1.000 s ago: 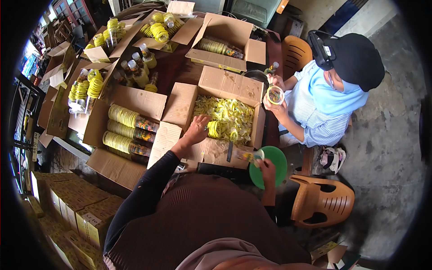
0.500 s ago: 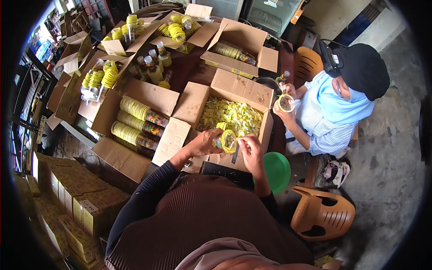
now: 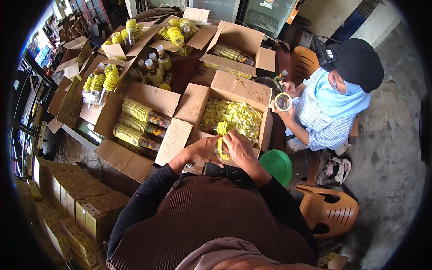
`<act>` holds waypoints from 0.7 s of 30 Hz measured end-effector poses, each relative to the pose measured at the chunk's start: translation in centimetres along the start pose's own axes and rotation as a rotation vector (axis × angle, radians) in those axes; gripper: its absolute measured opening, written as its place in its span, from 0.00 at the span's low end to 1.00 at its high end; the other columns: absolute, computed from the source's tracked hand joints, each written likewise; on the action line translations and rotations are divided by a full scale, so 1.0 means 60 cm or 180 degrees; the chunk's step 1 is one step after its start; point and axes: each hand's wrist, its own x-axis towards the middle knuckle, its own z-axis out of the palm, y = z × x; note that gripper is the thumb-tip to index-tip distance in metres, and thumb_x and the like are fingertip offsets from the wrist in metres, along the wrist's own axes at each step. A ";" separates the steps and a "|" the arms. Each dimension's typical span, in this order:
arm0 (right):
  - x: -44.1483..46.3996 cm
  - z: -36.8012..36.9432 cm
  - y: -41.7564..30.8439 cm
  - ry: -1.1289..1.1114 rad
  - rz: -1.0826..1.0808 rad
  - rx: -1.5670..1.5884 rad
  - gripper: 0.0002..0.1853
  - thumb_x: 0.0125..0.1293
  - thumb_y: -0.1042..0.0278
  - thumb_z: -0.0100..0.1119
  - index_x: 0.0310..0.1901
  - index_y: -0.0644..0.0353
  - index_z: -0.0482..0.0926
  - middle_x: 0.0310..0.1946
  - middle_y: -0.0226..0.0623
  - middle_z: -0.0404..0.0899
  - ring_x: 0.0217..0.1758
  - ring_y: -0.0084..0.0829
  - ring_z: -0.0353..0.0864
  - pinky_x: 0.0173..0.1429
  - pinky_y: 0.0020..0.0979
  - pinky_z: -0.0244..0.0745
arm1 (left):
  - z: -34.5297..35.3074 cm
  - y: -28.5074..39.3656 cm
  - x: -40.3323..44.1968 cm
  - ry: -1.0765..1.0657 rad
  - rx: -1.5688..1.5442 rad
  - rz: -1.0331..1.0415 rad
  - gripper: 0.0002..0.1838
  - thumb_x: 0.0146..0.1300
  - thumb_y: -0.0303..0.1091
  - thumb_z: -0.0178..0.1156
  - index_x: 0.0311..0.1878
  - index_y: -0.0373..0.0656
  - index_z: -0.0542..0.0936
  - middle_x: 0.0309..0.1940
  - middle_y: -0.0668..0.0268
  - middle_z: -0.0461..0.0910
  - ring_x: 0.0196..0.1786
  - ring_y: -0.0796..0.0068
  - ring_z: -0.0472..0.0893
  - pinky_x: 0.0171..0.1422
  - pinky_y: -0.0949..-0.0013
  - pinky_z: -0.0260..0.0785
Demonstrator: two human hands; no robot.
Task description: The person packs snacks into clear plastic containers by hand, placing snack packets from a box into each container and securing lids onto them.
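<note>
My left hand (image 3: 204, 150) is curled around a clear plastic cup with a yellow rim (image 3: 222, 147), its thumb below the cup. From the other side my right hand (image 3: 239, 147) has its fingers bent and pressed together at that yellow rim. The cup is tilted, and its inside is partly hidden by my fingers. Just beyond my hands lies a short stack of yellow rims (image 3: 222, 128), at the near edge of an open cardboard box (image 3: 241, 85). Small yellow-and-white packets (image 3: 236, 114) fill this box.
To the left, an open carton (image 3: 119, 159) holds long nested stacks of yellow-rimmed cups (image 3: 136, 110). More cartons and bottle-like containers (image 3: 154, 74) stand behind. A green basin (image 3: 276, 167) sits at right. Across the corner a co-worker (image 3: 335, 103) holds another yellow-rimmed cup (image 3: 283, 102).
My right hand has moved left from beside the cup onto its rim; the small white piece it pinched no longer shows. The cup's opening has turned away from my view.
</note>
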 end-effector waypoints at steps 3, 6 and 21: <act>-0.003 -0.005 0.002 -0.0119 -0.0191 0.0058 0.06 0.64 0.67 0.57 0.37 0.61 0.76 0.33 0.39 0.74 0.39 0.39 0.78 0.42 0.39 0.76 | -0.007 0.000 -0.005 0.0055 -0.0730 0.0472 0.49 0.42 0.56 0.78 0.59 0.29 0.69 0.50 0.45 0.78 0.53 0.54 0.80 0.60 0.59 0.69; -0.007 -0.011 0.004 -0.0285 -0.0020 0.0410 0.09 0.65 0.64 0.58 0.36 0.62 0.76 0.29 0.41 0.75 0.35 0.42 0.79 0.40 0.41 0.76 | 0.000 -0.007 -0.010 -0.0029 -0.1392 0.0659 0.45 0.44 0.50 0.79 0.59 0.32 0.70 0.51 0.50 0.79 0.54 0.59 0.79 0.61 0.61 0.68; 0.002 0.010 0.022 -0.0885 -0.0200 0.2028 0.14 0.71 0.61 0.54 0.32 0.64 0.73 0.27 0.43 0.74 0.32 0.44 0.78 0.37 0.38 0.71 | -0.021 -0.012 -0.053 -0.0503 -0.1926 0.0549 0.28 0.40 0.28 0.75 0.47 0.38 0.75 0.37 0.64 0.82 0.41 0.78 0.79 0.48 0.69 0.73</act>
